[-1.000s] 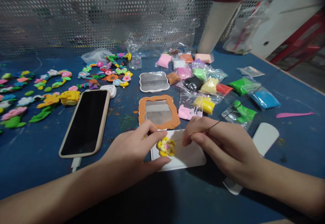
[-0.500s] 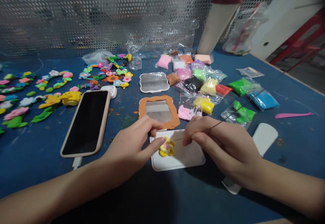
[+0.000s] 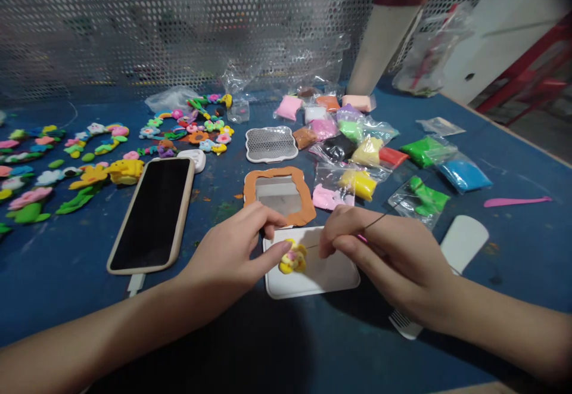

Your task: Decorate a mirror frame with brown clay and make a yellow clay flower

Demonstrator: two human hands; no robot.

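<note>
A yellow clay flower (image 3: pixel 293 257) with a pinkish centre lies on the left part of a white plate (image 3: pixel 330 272). My left hand (image 3: pixel 243 245) reaches in from the left, thumb tip at the flower's edge, fingers curled but apart from the thumb, holding nothing visible. On the right, my right hand (image 3: pixel 391 257) pinches a thin dark wire (image 3: pixel 378 221), whose tip points at the flower's upper right edge. Just behind the plate is a mirror with an orange clay frame (image 3: pixel 307 206).
A phone (image 3: pixel 154 215) lies at left, near colourful clay pieces (image 3: pixel 92 176). Bagged clay (image 3: pixel 360 184) and a small framed mirror (image 3: pixel 271 145) are behind. At right are a white comb (image 3: pixel 467 242), a pink tool (image 3: pixel 516 202) and a tall bottle (image 3: pixel 386 39).
The wire in my right hand has shifted slightly, and a bit of pink now shows beside its fingers. My left hand has barely moved.
</note>
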